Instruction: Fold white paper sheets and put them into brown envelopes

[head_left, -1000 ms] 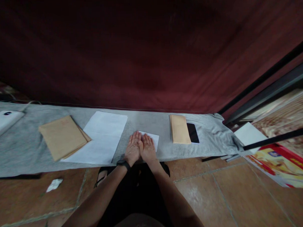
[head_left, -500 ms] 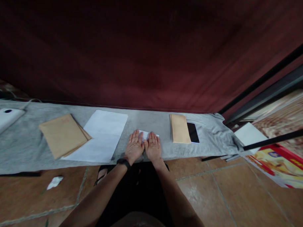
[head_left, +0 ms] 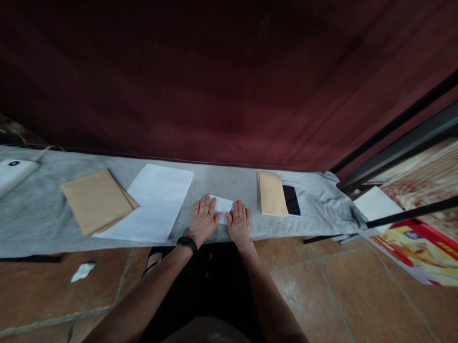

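A small folded piece of white paper [head_left: 223, 204] lies flat on the grey cloth, partly covered by my hands. My left hand [head_left: 203, 220] rests palm down over its left part, fingers stretched out. On its right edge lies my right hand [head_left: 240, 222], also flat with the fingers extended. Between the two thumbs a strip of the paper shows. To the left are larger white sheets of paper [head_left: 158, 194] with a crease across them. Brown envelopes [head_left: 98, 198] overlap their left side.
The narrow table has a grey cloth [head_left: 214, 174]. More brown envelopes [head_left: 272, 194] lie at right against a dark phone [head_left: 291, 199]. A white device [head_left: 11, 176] with a cable sits far left. A dark red curtain [head_left: 226, 91] hangs behind; a colourful box [head_left: 427, 254] stands lower right.
My right hand has slid to the right across the small folded paper, away from the left hand, uncovering more of its middle. My left hand has barely moved.
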Demonstrator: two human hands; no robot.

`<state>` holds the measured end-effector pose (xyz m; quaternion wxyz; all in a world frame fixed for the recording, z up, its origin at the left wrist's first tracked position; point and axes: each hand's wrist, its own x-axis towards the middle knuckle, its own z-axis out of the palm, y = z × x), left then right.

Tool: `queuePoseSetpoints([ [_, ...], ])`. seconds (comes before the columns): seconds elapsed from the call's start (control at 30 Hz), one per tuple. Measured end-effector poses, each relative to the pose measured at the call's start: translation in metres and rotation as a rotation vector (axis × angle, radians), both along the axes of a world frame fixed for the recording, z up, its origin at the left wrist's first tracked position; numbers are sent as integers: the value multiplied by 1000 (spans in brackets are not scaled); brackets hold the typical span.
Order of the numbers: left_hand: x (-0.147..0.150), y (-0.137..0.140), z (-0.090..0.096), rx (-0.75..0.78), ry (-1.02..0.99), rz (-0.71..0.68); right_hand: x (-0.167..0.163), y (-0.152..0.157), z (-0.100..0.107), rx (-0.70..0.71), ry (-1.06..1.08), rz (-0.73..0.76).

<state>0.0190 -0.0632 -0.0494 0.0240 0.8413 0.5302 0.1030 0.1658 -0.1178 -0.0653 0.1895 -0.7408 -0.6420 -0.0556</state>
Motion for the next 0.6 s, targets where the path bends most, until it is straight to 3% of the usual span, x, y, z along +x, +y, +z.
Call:
queuePoseSetpoints([
  [0.6, -10, -6, 0, 14, 2, 34, 17, -12, 2, 3, 8, -7],
])
